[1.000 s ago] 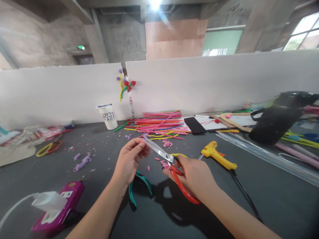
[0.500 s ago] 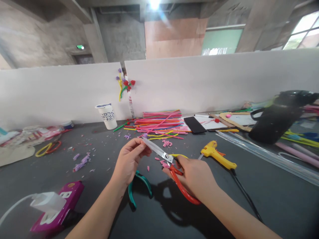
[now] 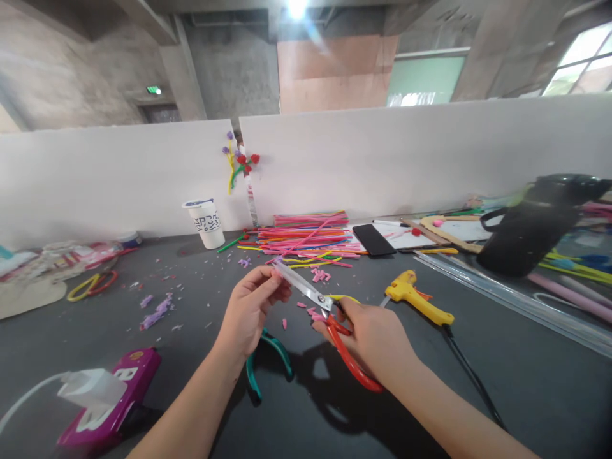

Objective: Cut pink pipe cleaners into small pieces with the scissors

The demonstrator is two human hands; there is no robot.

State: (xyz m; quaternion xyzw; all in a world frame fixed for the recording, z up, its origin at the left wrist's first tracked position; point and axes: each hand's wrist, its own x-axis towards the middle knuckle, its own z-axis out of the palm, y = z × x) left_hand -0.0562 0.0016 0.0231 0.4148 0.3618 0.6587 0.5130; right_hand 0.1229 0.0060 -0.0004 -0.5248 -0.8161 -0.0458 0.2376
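Observation:
My right hand point(image 3: 377, 338) grips a pair of scissors point(image 3: 310, 293) by its red handles. The silver blades point up and left, nearly closed, and their tips meet the fingers of my left hand point(image 3: 253, 299). Thumb and forefinger there pinch a small purple fuzzy piece point(image 3: 278, 261), mostly hidden by fingers and blades. Below the scissors lie short pink clippings point(image 3: 315, 315), with more pink pieces point(image 3: 320, 275) just beyond. Teal-handled pliers point(image 3: 275, 350) rest under my left wrist, partly covered.
Behind my hands lies a pile of coloured pipe cleaners point(image 3: 306, 239), beside a black phone point(image 3: 374, 240). A yellow glue gun point(image 3: 415, 296) and black jug point(image 3: 535, 223) stand right. Left are a paper cup point(image 3: 205, 223), purple scraps point(image 3: 157, 312) and a magenta power strip point(image 3: 122, 389).
The scissor blades have shifted slightly at my left fingertips. Both hands stay almost in the same place, and the things on the table have not moved.

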